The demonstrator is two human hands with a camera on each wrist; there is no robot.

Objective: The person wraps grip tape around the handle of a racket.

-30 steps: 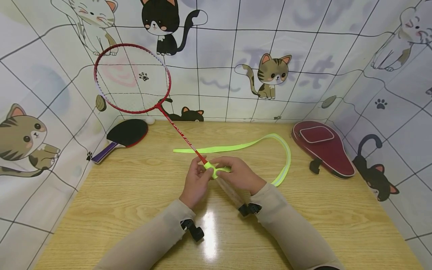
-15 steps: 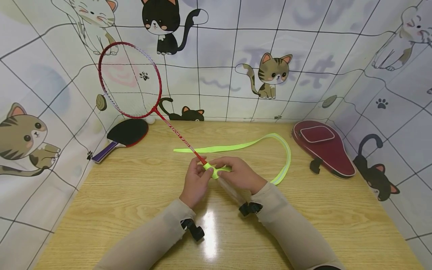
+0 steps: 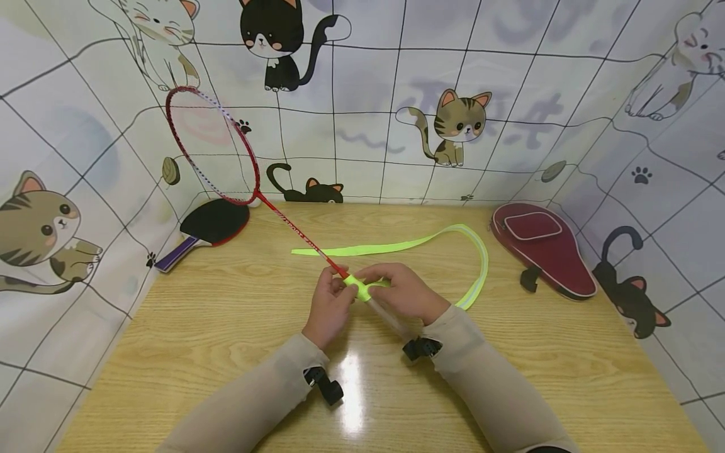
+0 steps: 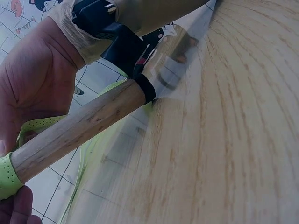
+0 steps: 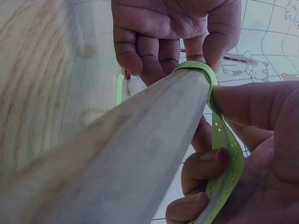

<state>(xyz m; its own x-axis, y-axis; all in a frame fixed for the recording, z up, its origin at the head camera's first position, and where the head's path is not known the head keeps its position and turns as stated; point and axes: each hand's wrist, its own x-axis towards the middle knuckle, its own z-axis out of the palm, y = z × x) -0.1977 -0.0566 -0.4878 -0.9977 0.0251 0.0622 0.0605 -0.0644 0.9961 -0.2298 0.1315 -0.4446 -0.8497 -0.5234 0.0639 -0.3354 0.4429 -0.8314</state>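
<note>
A red badminton racket (image 3: 300, 234) slants up to the left over the table, its head edge-on at an angle. Its bare wooden handle (image 4: 84, 126) points back toward the person. Lime-green perforated grip tape (image 3: 481, 264) is wound round the top of the handle. The left hand (image 3: 330, 307) holds the racket at this wound part, thumb on the tape. Close beside it, the right hand (image 3: 404, 292) pinches the tape; in the right wrist view its fingers curl round the loose strip (image 5: 229, 163). The tape's long free end curves across the table behind the hands.
A table tennis bat (image 3: 214, 223) with a purple handle lies at the back left, a white ball partly hidden near it. At the back right lies a dark red bat case (image 3: 538, 245). Cat-print walls (image 3: 368, 82) enclose the wooden table (image 3: 226, 352) on three sides.
The racket has turned about its shaft, so its head looks narrower and has dropped slightly. Both hands have stayed nearly in place, and the loose tape lies much as before.
</note>
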